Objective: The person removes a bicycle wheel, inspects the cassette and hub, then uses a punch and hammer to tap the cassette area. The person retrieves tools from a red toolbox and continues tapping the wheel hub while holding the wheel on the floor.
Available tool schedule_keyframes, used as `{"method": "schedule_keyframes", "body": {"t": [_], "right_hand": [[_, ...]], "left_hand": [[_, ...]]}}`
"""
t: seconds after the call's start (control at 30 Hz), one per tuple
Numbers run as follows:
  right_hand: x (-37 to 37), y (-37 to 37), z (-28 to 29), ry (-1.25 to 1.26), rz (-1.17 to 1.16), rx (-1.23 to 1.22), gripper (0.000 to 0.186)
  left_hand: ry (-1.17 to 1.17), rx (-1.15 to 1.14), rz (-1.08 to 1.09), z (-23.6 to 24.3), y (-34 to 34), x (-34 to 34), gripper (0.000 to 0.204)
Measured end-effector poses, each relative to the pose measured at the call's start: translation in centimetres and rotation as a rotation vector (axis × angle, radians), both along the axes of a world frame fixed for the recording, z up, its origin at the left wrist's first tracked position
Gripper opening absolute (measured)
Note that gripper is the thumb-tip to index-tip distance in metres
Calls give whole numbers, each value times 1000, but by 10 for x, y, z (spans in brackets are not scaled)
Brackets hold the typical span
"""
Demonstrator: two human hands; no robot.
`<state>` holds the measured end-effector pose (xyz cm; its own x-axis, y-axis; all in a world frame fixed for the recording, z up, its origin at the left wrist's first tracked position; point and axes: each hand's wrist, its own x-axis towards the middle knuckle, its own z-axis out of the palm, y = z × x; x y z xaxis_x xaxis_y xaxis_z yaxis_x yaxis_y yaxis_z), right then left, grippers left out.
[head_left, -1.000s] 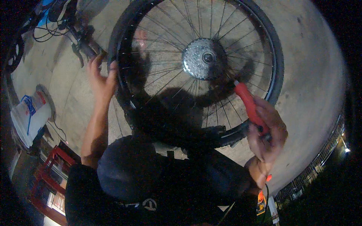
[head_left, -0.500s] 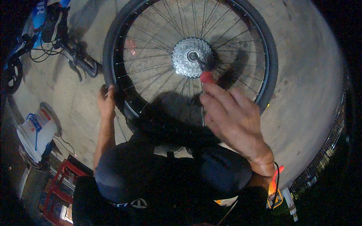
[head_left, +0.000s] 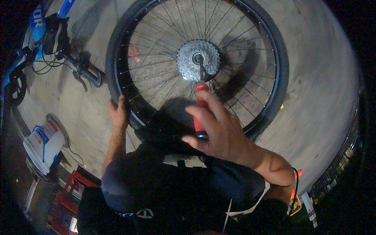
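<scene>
A bicycle wheel [head_left: 112, 58] stands before me, its silver cassette [head_left: 186, 65] facing up at me. My left hand [head_left: 119, 114] grips the tyre at its near left side, thumb on top. In my right hand [head_left: 225, 133] is a red-handled screwdriver [head_left: 199, 124], held loosely with the fingers curled over the handle and the thumb near its dark end. The screwdriver's dark shaft reaches to the hub opening in the middle of the cassette; how deep the tip sits is hidden.
A blue bicycle frame [head_left: 38, 25] with handlebar and brake lever [head_left: 80, 80] lies at the far left. Below it are a white bucket [head_left: 45, 147] and a red crate [head_left: 66, 199]. An orange-handled tool [head_left: 294, 199] lies near my right elbow, on the concrete floor [head_left: 317, 98].
My right hand has swung left and nearer to me, tilting the screwdriver so its handle now points toward me. More of the handle shows. My left hand keeps hold of the tyre.
</scene>
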<state>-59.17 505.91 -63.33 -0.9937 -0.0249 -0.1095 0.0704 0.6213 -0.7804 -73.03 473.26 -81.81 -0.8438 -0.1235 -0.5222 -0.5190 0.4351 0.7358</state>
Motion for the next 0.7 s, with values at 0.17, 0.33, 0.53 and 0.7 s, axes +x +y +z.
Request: {"method": "schedule_keyframes", "body": {"t": [0.17, 0.33, 0.53, 0.7], "right_hand": [[8, -16, -17, 4, -234, -193, 78], [1, -15, 5, -547, -541, -741, 82], [12, -16, -18, -580, -637, -685, 69], [-12, -20, 9, -675, -803, -932, 60]], "left_hand": [[-36, -4, -24, 2, 1, 1, 50], [-10, 44, -6, -10, -8, 6, 53], [-4, 68, -83, 1, 1, 8, 64], [57, 106, -56, -7, -10, 9, 71]]}}
